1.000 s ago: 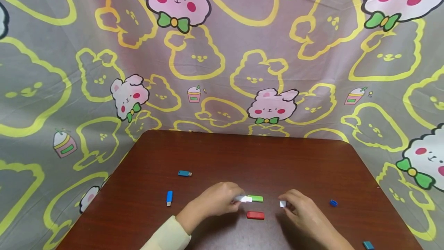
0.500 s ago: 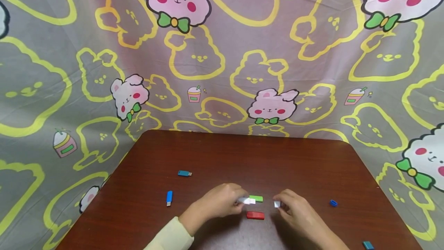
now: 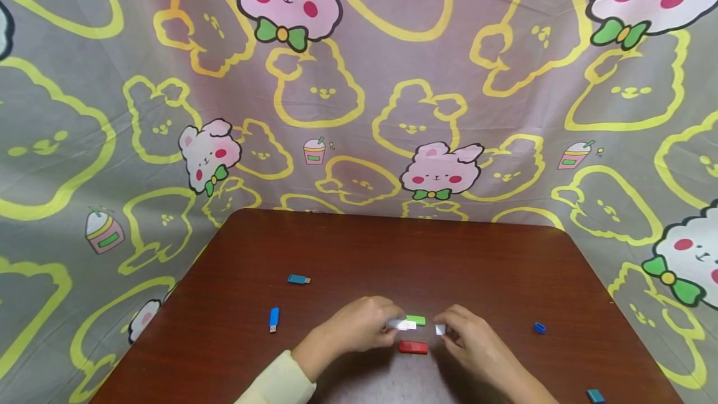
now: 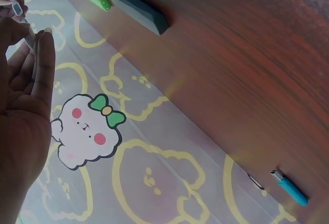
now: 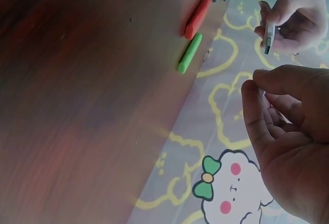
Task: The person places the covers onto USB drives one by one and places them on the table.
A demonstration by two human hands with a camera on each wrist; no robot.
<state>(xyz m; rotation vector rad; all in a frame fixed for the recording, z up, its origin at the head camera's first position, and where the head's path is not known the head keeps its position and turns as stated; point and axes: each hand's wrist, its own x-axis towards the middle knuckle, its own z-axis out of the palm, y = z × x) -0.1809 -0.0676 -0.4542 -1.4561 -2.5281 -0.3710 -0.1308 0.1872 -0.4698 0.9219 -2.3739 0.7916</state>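
My left hand (image 3: 364, 324) pinches a white USB flash drive (image 3: 405, 325), its bare metal plug pointing right in the head view. Facing it, my right hand (image 3: 470, 336) holds a small white cap (image 3: 440, 329) between thumb and fingertips. A short gap separates cap and plug. In the right wrist view the drive (image 5: 269, 38) shows clearly, while the fingers mostly hide the cap. The left wrist view shows the cap's open end (image 4: 17, 9). Beneath and between the hands lie a green flash drive (image 3: 416, 320) and a red flash drive (image 3: 413, 348).
On the brown table (image 3: 359, 248), a teal flash drive (image 3: 298, 279) and a blue flash drive (image 3: 273, 319) lie uncapped at the left. A blue cap (image 3: 539, 327) and a teal cap (image 3: 596, 396) lie at the right. A patterned curtain (image 3: 348, 98) hangs behind.
My right hand has moved left with the white cap, and my left hand slightly right with the white flash drive. The gap between them has narrowed.
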